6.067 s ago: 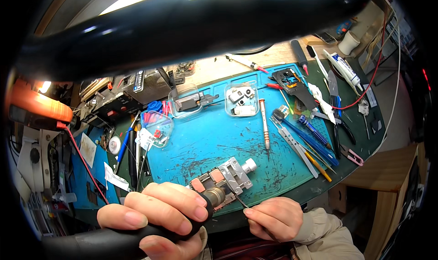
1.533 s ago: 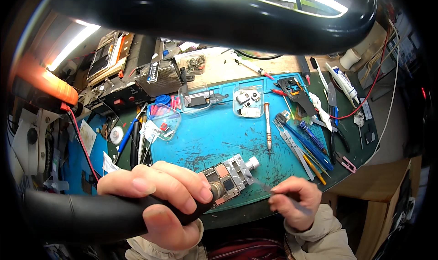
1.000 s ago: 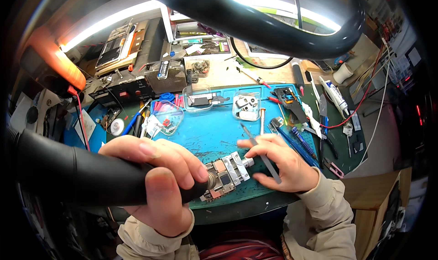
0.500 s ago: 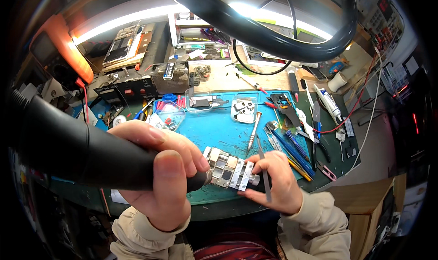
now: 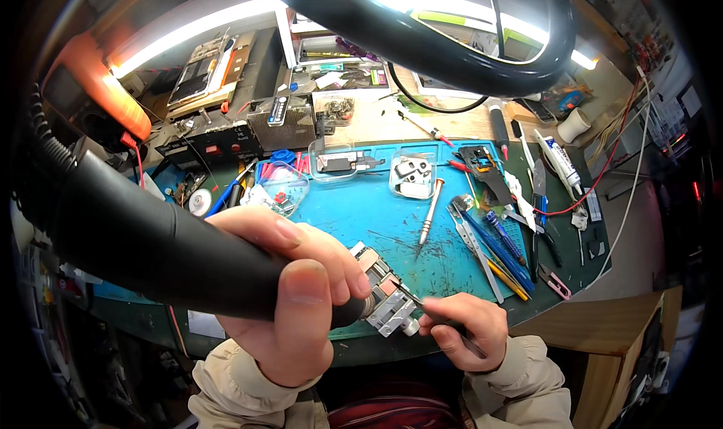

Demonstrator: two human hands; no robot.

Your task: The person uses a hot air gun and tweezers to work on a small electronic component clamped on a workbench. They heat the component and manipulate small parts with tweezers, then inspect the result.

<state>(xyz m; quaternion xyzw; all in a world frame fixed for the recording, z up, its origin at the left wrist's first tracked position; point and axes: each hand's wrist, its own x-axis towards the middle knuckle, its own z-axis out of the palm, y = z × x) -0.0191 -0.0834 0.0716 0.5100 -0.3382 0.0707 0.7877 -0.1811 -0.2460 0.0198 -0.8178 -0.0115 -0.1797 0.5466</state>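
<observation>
1 black handpiece (image 5: 173, 241), clasped in the curled left hand (image 5: 297, 301), and 1 slim tool (image 5: 474, 348), finger-pinched in the right hand (image 5: 476, 323), are angled — seemingly for reach — at 1 circuit board (image 5: 385, 288).

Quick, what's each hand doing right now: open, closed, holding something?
Left hand: closed around a thick black handheld tool.
Right hand: closed, pinching a slim dark-grey tool.

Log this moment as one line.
left hand: gripping black handle | right hand: holding thin tool, tip near circuit board | circuit board: in metal clamp
</observation>
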